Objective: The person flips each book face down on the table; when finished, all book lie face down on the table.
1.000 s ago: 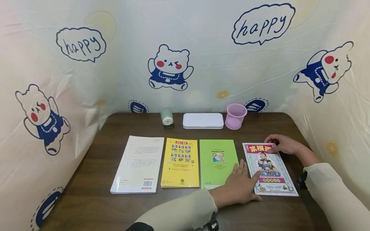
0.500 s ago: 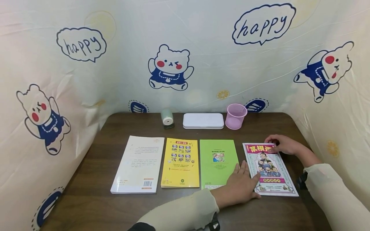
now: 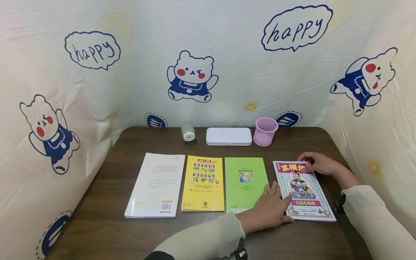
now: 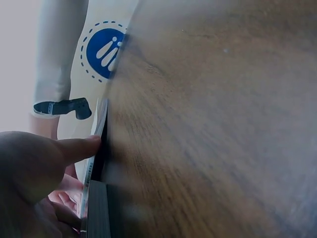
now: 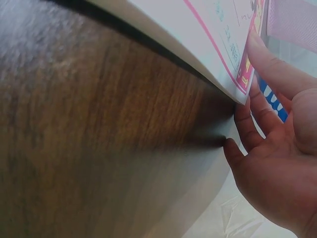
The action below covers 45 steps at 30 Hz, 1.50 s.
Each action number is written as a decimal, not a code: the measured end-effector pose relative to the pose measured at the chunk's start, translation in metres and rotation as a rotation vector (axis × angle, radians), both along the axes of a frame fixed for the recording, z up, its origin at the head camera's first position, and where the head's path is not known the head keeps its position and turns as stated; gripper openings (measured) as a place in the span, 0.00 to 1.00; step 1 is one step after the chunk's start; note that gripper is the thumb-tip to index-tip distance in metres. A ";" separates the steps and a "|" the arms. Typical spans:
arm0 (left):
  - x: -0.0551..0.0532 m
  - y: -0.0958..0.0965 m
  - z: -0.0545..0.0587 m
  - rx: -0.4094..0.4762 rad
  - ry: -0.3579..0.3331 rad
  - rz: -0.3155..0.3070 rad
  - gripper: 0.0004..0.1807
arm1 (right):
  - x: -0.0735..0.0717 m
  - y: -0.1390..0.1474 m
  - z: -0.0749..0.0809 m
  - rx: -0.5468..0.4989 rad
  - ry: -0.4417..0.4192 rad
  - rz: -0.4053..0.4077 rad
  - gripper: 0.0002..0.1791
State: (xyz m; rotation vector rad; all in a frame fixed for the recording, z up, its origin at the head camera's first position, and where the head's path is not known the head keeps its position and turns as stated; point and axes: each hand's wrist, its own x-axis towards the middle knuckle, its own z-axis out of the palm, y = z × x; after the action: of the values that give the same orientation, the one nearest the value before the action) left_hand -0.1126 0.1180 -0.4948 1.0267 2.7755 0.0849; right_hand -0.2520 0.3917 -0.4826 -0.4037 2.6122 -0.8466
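Observation:
At the right of the desk lies a book with a pink title band and cartoon figures [image 3: 302,191]. My right hand [image 3: 320,164] pinches its far edge; in the right wrist view the thumb [image 5: 277,64] rests on the cover and the fingers curl behind and below the edge. My left hand [image 3: 271,207] lies with straight, spread fingers across the gap between this book and the green book [image 3: 245,180]. Its thumb [image 4: 77,148] touches the pink-titled book's cover near the lower left edge. The green book's lower right corner is hidden under that hand.
Left of the green book lie a yellow book [image 3: 204,184] and a white book [image 3: 156,186], side by side. Along the back of the brown desk [image 3: 107,231] stand a pale green pencil sharpener [image 3: 188,133], a white flat case [image 3: 229,136] and a pink cup [image 3: 265,131].

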 end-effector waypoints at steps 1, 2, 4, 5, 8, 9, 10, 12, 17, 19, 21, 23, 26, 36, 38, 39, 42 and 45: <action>0.000 0.000 0.000 0.007 -0.001 -0.001 0.42 | 0.000 0.000 0.000 -0.001 0.000 -0.002 0.20; 0.000 -0.001 0.000 0.015 -0.001 -0.002 0.42 | 0.000 -0.001 -0.001 -0.002 0.000 -0.003 0.19; 0.000 -0.002 0.001 0.033 0.001 -0.007 0.43 | 0.000 -0.001 -0.001 -0.003 -0.001 -0.002 0.19; 0.000 -0.002 0.001 0.041 -0.001 -0.008 0.42 | 0.000 -0.001 -0.001 -0.005 -0.001 -0.003 0.18; 0.001 -0.003 0.002 0.068 -0.004 -0.011 0.42 | 0.000 -0.001 -0.002 -0.010 0.003 0.001 0.18; 0.001 -0.003 0.003 0.078 -0.009 -0.011 0.42 | 0.000 -0.001 -0.002 -0.010 0.005 0.004 0.18; 0.001 -0.003 0.003 0.087 -0.016 -0.009 0.41 | 0.000 -0.001 -0.002 -0.010 0.007 0.005 0.18; 0.002 -0.003 0.003 0.110 -0.031 -0.006 0.41 | 0.001 -0.001 -0.002 -0.011 0.011 0.008 0.18; 0.004 -0.005 0.004 0.193 -0.082 -0.003 0.41 | 0.002 -0.002 -0.001 -0.014 0.009 0.010 0.18; 0.004 -0.005 0.005 0.228 -0.098 -0.007 0.41 | 0.001 -0.002 -0.001 -0.014 0.007 0.010 0.18; 0.005 -0.006 0.007 0.263 -0.120 -0.008 0.41 | 0.001 -0.002 -0.001 -0.011 0.007 0.014 0.18; 0.006 -0.006 0.008 0.296 -0.129 -0.009 0.41 | 0.000 -0.003 -0.001 -0.011 0.004 0.012 0.19; 0.008 -0.007 0.008 0.347 -0.140 -0.002 0.41 | 0.000 -0.003 0.000 -0.011 0.006 0.014 0.19; 0.008 -0.009 0.009 0.466 -0.099 -0.003 0.45 | 0.001 -0.008 0.001 -0.009 0.027 0.034 0.20; 0.008 -0.009 0.011 0.481 -0.078 -0.004 0.43 | 0.001 -0.010 0.002 -0.007 0.025 0.035 0.20; 0.008 -0.010 0.011 0.489 -0.068 -0.006 0.43 | 0.001 -0.011 0.002 -0.005 0.023 0.037 0.20; 0.009 -0.010 0.013 0.514 -0.048 -0.006 0.43 | 0.001 -0.013 0.003 -0.006 0.016 0.039 0.21; 0.009 -0.011 0.015 0.534 -0.038 -0.002 0.44 | 0.000 -0.016 0.004 -0.009 0.015 0.049 0.23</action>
State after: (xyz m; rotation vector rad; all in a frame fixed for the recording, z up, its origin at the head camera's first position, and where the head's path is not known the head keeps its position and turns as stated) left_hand -0.1035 0.1068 -0.4795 1.1124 2.7748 0.8729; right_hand -0.2516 0.3758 -0.4788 -0.4761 2.6022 -0.8425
